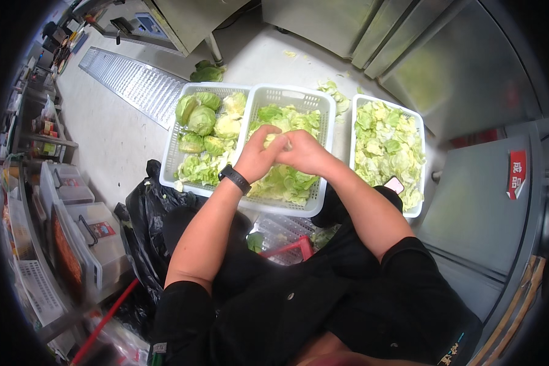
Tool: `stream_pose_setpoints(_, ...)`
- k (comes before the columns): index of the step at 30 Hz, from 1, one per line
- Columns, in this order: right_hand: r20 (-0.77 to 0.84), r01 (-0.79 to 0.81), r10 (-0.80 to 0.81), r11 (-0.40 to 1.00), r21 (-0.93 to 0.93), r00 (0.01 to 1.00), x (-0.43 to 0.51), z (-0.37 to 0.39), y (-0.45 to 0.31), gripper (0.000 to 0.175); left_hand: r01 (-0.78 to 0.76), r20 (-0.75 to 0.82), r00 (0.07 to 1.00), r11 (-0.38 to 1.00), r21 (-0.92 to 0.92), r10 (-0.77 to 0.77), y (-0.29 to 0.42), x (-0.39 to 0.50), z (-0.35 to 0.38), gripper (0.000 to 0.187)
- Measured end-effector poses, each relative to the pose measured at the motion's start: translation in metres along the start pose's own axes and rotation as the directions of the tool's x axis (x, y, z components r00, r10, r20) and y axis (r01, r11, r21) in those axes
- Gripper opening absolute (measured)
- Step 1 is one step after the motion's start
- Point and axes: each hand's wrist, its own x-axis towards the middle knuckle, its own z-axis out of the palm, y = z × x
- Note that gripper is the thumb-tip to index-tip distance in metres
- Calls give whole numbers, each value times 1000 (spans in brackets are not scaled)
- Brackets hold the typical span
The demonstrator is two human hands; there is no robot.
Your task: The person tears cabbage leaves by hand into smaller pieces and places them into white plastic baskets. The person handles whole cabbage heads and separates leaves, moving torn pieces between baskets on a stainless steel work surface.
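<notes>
Both of my hands meet over the middle white plastic basket [327, 107], which holds torn green leaves [297, 180]. My left hand [256, 153], below a black wristwatch [234, 179], and my right hand [304, 151] grip a pale leaf piece [271, 139] between them; the fingers partly hide it. To the left, a second white basket [168, 160] carries several whole cabbage-like heads [201, 120] and some loose leaves [199, 169]. On the right stands a third white basket [422, 151], filled with torn leaves [386, 137].
A black plastic bag [139, 201] lies left of my legs. Loose leaves [334, 94] are on the floor behind the baskets. A metal drain grate [128, 80] runs back left. Steel cabinets [476, 206] stand at the right, lidded plastic bins [94, 238] at the left.
</notes>
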Motion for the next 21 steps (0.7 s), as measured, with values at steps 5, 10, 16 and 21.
stream_pose_setpoints(5, 115, -67, 43, 975, 212, 992, 2, -15, 4, 25, -24, -133, 991, 958, -287, -15, -3, 9, -3, 34)
stream_pose_setpoints(10, -27, 57, -52, 961, 271, 998, 3, -9, 2, 20, 271, -79, 912, 735, -622, -403, 13, 7, -16, 47)
stream_pose_setpoints(16, -195, 42, -3, 980, 195, 981, 0, 32, 13, 21, 192, -228, 930, 909, -371, -290, 18, -7, 18, 61)
stream_pose_setpoints(21, 13, -35, 35, 999, 20, 999, -4, 23, 1, 24, 9, -419, 908, 997, 74, 23, -3, -3, 29, 43)
